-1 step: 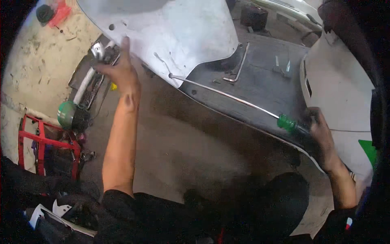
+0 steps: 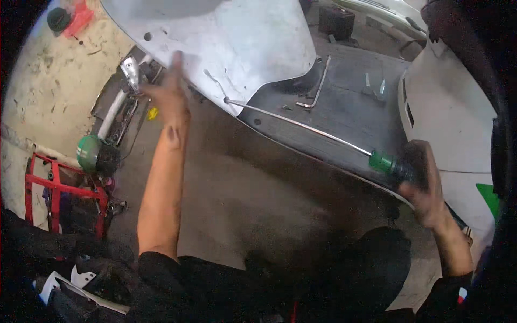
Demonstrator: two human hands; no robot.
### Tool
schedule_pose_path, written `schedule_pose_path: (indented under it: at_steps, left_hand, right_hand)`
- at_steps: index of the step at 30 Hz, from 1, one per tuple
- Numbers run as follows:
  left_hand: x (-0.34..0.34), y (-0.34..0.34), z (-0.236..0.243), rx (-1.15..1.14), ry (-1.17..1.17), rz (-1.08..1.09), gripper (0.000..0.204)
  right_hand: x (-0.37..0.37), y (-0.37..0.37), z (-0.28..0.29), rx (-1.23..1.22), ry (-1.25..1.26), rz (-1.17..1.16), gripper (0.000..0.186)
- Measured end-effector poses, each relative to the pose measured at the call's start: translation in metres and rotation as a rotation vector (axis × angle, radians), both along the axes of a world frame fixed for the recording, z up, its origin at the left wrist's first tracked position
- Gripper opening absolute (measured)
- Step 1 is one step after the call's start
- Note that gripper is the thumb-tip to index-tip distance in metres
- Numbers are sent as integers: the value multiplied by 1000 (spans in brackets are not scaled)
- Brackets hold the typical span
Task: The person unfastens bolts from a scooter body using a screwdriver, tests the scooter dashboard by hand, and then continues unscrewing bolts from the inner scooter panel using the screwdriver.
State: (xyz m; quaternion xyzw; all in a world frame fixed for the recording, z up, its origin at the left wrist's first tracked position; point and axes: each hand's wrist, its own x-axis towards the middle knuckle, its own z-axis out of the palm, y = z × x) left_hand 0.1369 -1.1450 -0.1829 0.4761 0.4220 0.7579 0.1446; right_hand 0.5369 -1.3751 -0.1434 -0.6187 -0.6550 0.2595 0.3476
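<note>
A long screwdriver (image 2: 307,127) with a green and dark handle slants across the frame, its tip at a fastener near the lower corner of the white panel (image 2: 253,37). My right hand (image 2: 423,185), blurred, is closed round the handle's end. My left hand (image 2: 169,97) is open, fingers spread over the panel's left edge, beside a silver metal piece (image 2: 129,70). A bent hex key (image 2: 324,81) and small loose screws lie on the dark floorboard (image 2: 350,118).
A second white panel (image 2: 452,102) stands at the right. At the left are a pale board (image 2: 54,91), a green cylindrical object (image 2: 89,151) and a red metal frame (image 2: 56,185). A dark box (image 2: 336,22) sits at the back; loose white parts (image 2: 81,277) lie at lower left.
My left hand has shifted slightly to the right. My right hand's fingers have moved on the screwdriver handle, with the thumb side lower and further left, and the handle looks slightly turned.
</note>
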Motion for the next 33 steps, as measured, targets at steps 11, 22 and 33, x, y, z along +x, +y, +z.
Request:
schedule_pose_path:
  at_steps: [11, 22, 33]
  left_hand:
    - [30, 19, -36, -99, -467, -389, 55]
    - [31, 23, -34, -80, -541, -392, 47]
    - [24, 18, -36, -167, -388, -397, 55]
  right_hand:
    - [-3, -10, -16, -560, 449, -321, 63]
    - [-21, 9, 0, 548, -565, 424, 37]
    - [-3, 20, 10, 299, -464, 353, 48]
